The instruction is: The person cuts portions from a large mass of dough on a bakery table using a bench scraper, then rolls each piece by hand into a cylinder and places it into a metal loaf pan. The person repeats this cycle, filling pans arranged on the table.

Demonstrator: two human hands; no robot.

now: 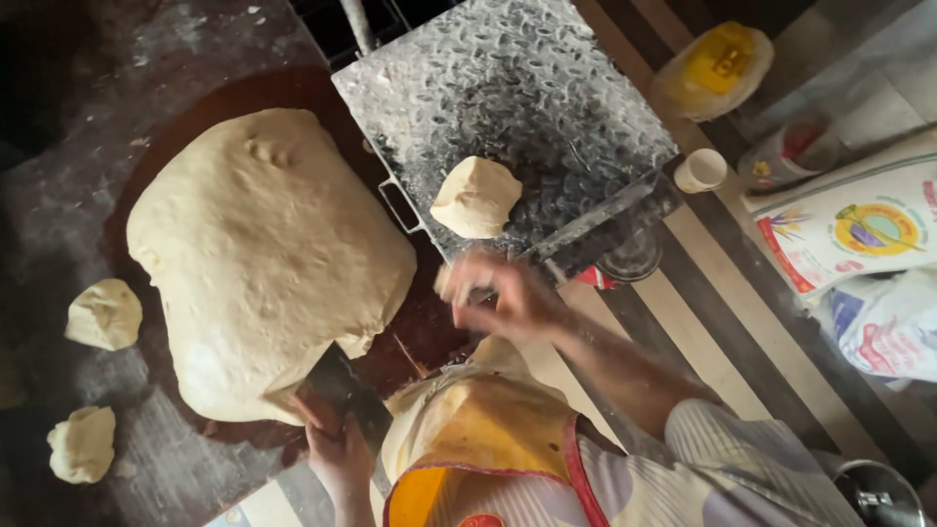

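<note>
Gripping: the left hand (pixel 337 444) is wrapped round a flat metal scraper (pixel 337 390), whose blade meets the near edge of the big dough mass (pixel 264 259).
Right hand (pixel 498 293): blurred, fingers curled; it seems to pinch a small bit of dough, though I cannot tell for sure. It hovers just below the scale.
Big dough mass: lies spread on the dark, floury bench (pixel 78 195), just left of the scale.
Scale platform (pixel 508 88): a patterned metal plate, with one cut dough piece (pixel 476 197) resting near its front edge.
Portioned lumps: two, one (pixel 103 314) and another (pixel 82 444), on the bench's left side, well apart from the big mass.
Beyond the scale: a small white cup (pixel 700 170), a yellow-lidded container (pixel 717 60) and printed sacks (pixel 864 234) on the striped floor.
</note>
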